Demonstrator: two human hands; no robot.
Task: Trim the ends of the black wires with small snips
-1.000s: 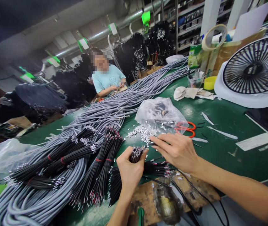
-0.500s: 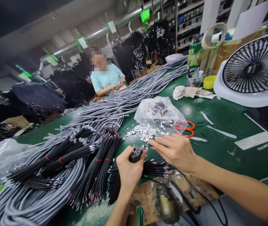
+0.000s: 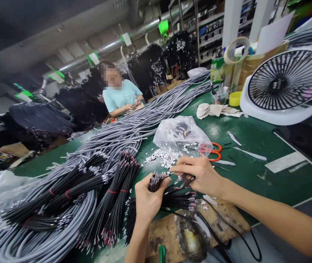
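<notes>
My left hand (image 3: 147, 201) is closed around a bundle of thin black wires (image 3: 154, 181), their stripped ends pointing up. My right hand (image 3: 199, 174) is just right of those wire ends, thumb and forefinger pinched together at the tips on something too small to make out. A scatter of small silver terminals (image 3: 160, 157) lies on the green table (image 3: 254, 175) just beyond both hands. More black wire bundles (image 3: 117, 197) tied with red bands lie to the left.
A clear plastic bag (image 3: 181, 137) and orange scissors (image 3: 210, 151) lie past my right hand. A long heap of grey cables (image 3: 134, 128) crosses the table. A white fan (image 3: 287, 86) stands at right. A person in a light blue shirt (image 3: 123, 96) works across the table.
My right hand has drawn back from the terminals toward the wire ends and its fingers have closed into a pinch. The view has shifted slightly.
</notes>
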